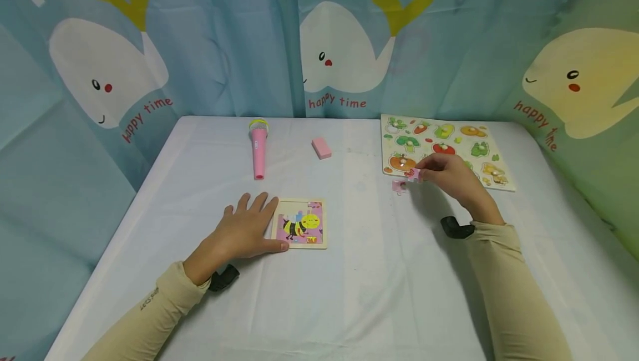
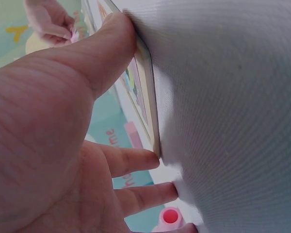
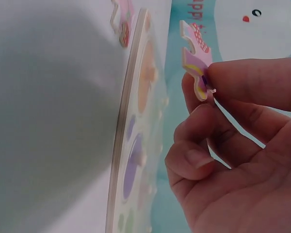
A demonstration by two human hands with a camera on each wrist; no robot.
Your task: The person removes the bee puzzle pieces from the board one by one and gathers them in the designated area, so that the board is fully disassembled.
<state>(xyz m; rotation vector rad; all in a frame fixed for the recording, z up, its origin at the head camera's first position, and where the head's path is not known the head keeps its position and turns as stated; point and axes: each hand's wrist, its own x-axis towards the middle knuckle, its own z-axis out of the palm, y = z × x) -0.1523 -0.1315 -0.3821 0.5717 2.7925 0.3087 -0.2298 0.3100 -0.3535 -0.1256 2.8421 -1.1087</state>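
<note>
My right hand (image 1: 451,178) pinches a pink jigsaw piece (image 3: 198,58) between thumb and fingers, raised over the near edge of the vegetable peg board (image 1: 444,133). Another pink jigsaw piece (image 1: 399,186) lies on the cloth just in front of that board. My left hand (image 1: 244,230) rests spread out at the left side of a small square bee puzzle (image 1: 299,247) in a wooden frame. Its thumb (image 2: 117,36) touches the frame's near left corner, and the index finger reaches the far left corner. The bee picture has gaps along its top and left.
A pink toy microphone (image 1: 259,153) lies at the back left of the white-covered table (image 1: 369,294). To its right is a pink block (image 1: 321,148). Behind the table hangs a blue curtain (image 1: 224,34) printed with whales.
</note>
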